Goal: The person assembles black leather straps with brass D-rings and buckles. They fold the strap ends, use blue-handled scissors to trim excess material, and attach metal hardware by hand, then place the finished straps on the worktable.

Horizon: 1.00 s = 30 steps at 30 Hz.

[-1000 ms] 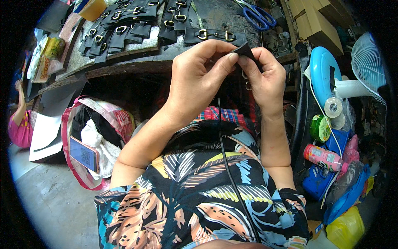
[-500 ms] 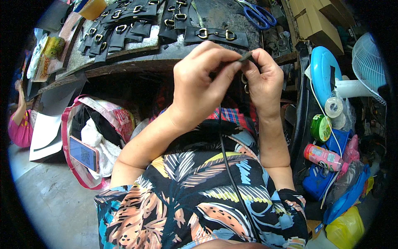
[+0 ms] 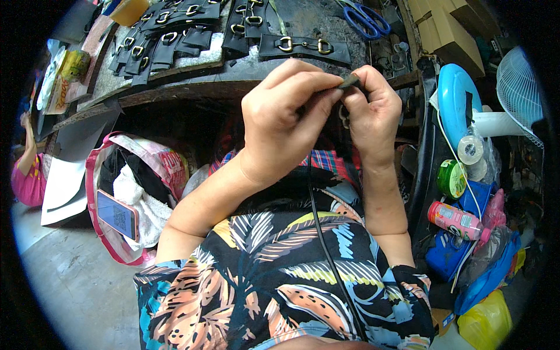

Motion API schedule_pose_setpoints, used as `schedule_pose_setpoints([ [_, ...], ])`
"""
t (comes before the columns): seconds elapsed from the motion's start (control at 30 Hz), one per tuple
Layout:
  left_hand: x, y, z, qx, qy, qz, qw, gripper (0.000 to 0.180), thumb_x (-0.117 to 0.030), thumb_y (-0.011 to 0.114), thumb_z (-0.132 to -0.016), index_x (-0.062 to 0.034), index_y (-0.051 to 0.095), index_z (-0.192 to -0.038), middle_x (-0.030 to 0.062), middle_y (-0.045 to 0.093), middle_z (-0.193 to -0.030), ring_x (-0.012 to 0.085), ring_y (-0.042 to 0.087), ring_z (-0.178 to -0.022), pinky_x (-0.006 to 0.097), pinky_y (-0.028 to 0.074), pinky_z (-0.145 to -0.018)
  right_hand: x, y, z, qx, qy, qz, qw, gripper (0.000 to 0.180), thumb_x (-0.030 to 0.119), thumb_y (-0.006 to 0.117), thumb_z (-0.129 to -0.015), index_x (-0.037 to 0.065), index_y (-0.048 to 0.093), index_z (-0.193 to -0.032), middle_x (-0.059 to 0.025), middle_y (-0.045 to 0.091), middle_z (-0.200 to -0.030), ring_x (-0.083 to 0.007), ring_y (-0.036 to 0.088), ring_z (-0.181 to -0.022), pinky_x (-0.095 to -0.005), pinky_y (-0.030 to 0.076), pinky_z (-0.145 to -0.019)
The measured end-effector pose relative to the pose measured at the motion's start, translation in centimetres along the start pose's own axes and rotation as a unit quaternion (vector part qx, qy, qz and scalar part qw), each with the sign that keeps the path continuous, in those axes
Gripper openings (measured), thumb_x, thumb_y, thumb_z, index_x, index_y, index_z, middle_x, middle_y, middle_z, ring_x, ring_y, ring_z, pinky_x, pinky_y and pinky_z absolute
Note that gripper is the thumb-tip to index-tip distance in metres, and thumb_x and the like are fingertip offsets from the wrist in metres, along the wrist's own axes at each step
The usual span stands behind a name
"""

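Note:
Between the fingertips of both hands is a small dark strap piece, its end showing at the pinch. My left hand grips it from the left with thumb and forefinger. My right hand is closed on it from the right, fingers curled. A gold-coloured ring hangs just below the right thumb; most of the piece is hidden by the hands. Right behind them, on the workbench, lies a black strap with gold buckles. More black buckled straps are heaped at the far left of the bench.
Blue-handled scissors lie at the bench's far right. A pink-edged bag with a phone stands at left. At right are a fan, a pink bottle and a green tub. Another person's arm shows far left.
Both hands keep their pinch on the strap piece and have shifted only slightly. A bit more of its dark end shows between the fingertips.

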State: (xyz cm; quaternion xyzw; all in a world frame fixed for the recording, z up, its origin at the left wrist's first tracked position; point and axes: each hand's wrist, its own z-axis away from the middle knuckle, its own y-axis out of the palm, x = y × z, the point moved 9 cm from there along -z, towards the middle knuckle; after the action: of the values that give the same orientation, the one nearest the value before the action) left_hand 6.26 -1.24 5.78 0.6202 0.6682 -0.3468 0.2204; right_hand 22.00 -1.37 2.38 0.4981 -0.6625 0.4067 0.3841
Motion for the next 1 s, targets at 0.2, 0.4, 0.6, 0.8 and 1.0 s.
schedule_pose_setpoints([
  [0.2, 2.7, 0.7, 0.2, 0.008, -0.146, 0.07, 0.987, 0.011, 0.002, 0.075, -0.089, 0.0019, 0.074, -0.099, 0.0088, 0.07, -0.086, 0.016, 0.069, -0.073, 0.027, 0.054, -0.065, -1.0, 0.3, -0.4, -0.005, 0.039, -0.045, 0.998, 0.012, 0.009, 0.072, -0.097, 0.0, 0.067, -0.091, 0.0019, 0.065, -0.076, -0.0033, 0.058, -0.07, -0.0237, 0.049, -0.06],
  [0.4, 7.5, 2.1, 2.3, 0.039, -0.417, 0.409, 0.811, 0.019, -0.011, 0.069, -0.101, 0.0024, 0.068, -0.114, 0.0064, 0.072, -0.093, 0.0115, 0.072, -0.075, 0.028, 0.063, -0.069, -0.3, 0.0, -0.1, 0.0, 0.042, -0.028, 0.999, 0.017, 0.008, 0.08, -0.093, 0.0, 0.072, -0.104, -0.0022, 0.074, -0.086, -0.0048, 0.065, -0.076, -0.0211, 0.053, -0.065],
  [0.6, 7.2, 2.6, 2.8, 0.093, -0.446, 0.43, 0.779, 0.02, -0.006, 0.071, -0.096, 0.0012, 0.065, -0.114, 0.0094, 0.072, -0.091, 0.0209, 0.077, -0.077, 0.035, 0.067, -0.074, 0.1, -0.8, -0.1, 0.007, -0.019, 0.045, 0.999, 0.018, 0.003, 0.082, -0.089, 0.001, 0.074, -0.105, -0.0035, 0.075, -0.089, -0.0075, 0.068, -0.079, -0.0223, 0.055, -0.068],
  [0.8, 7.8, 3.1, 3.1, 0.077, -0.477, 0.476, 0.735, 0.013, -0.005, 0.068, -0.097, 0.0, 0.065, -0.108, 0.0084, 0.072, -0.085, 0.0225, 0.078, -0.075, 0.037, 0.068, -0.072, 0.9, -1.6, -0.2, -0.032, -0.061, 0.047, 0.997, 0.011, 0.002, 0.08, -0.09, 0.002, 0.073, -0.099, -0.0046, 0.074, -0.094, -0.0114, 0.068, -0.084, -0.0244, 0.055, -0.074],
  [1.0, 7.5, 3.6, 3.1, 0.092, -0.467, 0.517, 0.711, 0.01, -0.006, 0.066, -0.098, -0.0006, 0.066, -0.107, 0.0073, 0.072, -0.078, 0.0207, 0.077, -0.074, 0.036, 0.068, -0.072, 2.2, -0.8, -0.8, 0.041, -0.11, 0.094, 0.989, 0.014, 0.005, 0.082, -0.085, 0.001, 0.07, -0.091, -0.01, 0.071, -0.104, -0.0208, 0.068, -0.097, -0.0327, 0.052, -0.089],
])
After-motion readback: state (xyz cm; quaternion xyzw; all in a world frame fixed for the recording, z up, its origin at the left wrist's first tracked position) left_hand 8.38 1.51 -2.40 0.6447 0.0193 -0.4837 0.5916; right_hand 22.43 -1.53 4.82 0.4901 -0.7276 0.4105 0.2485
